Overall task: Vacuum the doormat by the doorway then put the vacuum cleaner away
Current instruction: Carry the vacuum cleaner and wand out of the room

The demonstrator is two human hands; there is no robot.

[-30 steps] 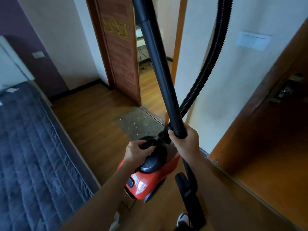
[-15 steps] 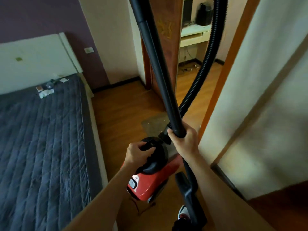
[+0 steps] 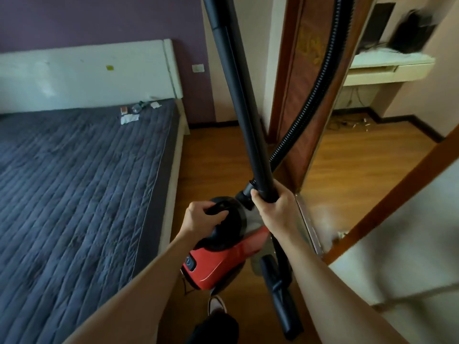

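I carry a red and black canister vacuum cleaner (image 3: 218,264) off the wooden floor, close in front of me. My left hand (image 3: 201,219) grips its black top handle. My right hand (image 3: 273,207) is closed around the black wand (image 3: 238,95), which rises steeply to the top edge. The ribbed black hose (image 3: 315,90) loops up beside the wand. The floor nozzle (image 3: 280,296) hangs low at the bottom, right of my shoe. The doormat is hidden behind the vacuum and my right arm; I cannot make it out.
A bed with a dark quilted cover (image 3: 74,194) and white headboard (image 3: 87,75) fills the left. A carved wooden door (image 3: 305,78) stands open ahead, with the metal threshold (image 3: 308,227) below it. Beyond the doorway is a white desk (image 3: 387,68). A pale wall (image 3: 409,244) is close on the right.
The view has swung left and up: the bed and headboard now fill more of the frame, and the doormat has slipped out of sight. Both hands keep their grips on the vacuum.
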